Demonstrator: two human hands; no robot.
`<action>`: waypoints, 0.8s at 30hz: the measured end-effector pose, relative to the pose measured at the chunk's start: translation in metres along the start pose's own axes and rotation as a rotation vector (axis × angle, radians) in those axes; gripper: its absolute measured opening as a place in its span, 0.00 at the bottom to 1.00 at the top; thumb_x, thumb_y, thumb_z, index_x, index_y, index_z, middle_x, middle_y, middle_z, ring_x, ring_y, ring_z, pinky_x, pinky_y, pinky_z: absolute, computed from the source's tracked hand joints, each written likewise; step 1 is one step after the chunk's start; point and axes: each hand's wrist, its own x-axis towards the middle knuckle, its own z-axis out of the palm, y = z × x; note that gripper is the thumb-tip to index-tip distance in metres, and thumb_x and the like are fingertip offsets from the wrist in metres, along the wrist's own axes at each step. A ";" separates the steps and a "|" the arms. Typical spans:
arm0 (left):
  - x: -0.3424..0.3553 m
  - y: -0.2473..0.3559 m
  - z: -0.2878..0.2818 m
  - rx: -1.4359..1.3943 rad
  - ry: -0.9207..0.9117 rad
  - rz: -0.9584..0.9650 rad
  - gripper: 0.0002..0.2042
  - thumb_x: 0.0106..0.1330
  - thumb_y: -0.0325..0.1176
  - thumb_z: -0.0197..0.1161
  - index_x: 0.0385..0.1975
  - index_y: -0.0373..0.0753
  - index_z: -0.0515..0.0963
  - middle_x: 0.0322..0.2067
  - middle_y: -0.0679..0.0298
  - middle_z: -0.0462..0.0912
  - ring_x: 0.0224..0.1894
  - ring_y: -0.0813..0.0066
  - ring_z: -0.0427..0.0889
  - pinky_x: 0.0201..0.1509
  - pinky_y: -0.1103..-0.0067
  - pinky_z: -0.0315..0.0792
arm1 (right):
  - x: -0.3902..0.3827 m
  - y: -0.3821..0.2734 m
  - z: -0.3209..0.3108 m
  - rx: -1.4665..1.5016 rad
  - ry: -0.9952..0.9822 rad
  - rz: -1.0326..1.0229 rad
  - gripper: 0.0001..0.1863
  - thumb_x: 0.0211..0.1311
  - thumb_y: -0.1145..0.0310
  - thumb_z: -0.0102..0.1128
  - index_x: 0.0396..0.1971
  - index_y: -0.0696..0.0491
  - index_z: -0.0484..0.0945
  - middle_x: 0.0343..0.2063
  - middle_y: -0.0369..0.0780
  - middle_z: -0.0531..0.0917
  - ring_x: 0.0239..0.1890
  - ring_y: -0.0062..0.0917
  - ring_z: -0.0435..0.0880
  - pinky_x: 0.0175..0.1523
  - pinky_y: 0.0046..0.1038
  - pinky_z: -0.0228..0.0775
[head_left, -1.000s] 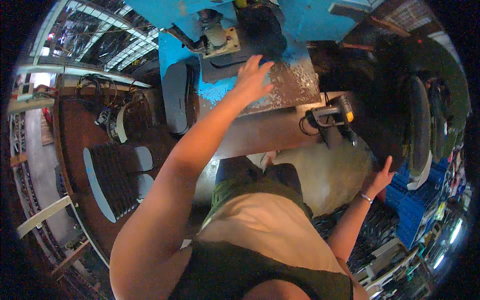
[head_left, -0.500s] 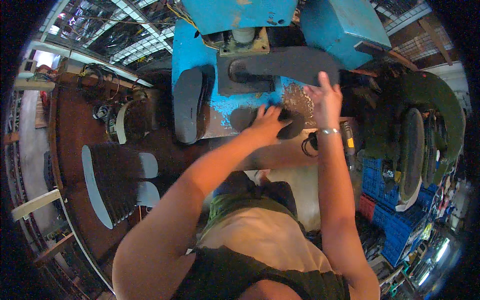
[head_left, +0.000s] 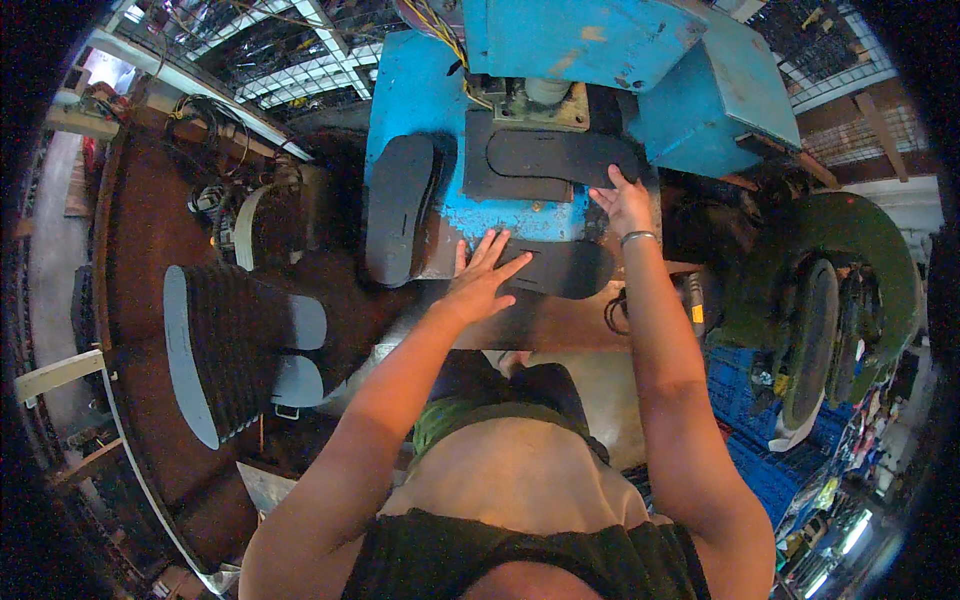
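The near sole lies partly under the spread, ungripping left hand, the far sole against the half-curled right hand, grip unclear.

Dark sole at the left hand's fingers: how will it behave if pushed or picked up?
The dark sole by the left hand looks thin for its length, so probably light and somewhat bendy. It seems to lie flat on the worn blue bed, so likely slides rather than rolls or tips.

The worn blue table bears stacked dark soles, a flat plate and, apparently, a nearer sole.
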 end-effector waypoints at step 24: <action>-0.086 -0.035 -0.051 -0.272 1.018 -0.508 0.39 0.54 0.41 0.83 0.69 0.48 0.76 0.65 0.47 0.67 0.67 0.45 0.68 0.73 0.57 0.65 | 0.002 0.007 0.006 0.067 0.109 0.006 0.31 0.71 0.68 0.72 0.62 0.62 0.63 0.51 0.54 0.83 0.42 0.49 0.90 0.43 0.43 0.93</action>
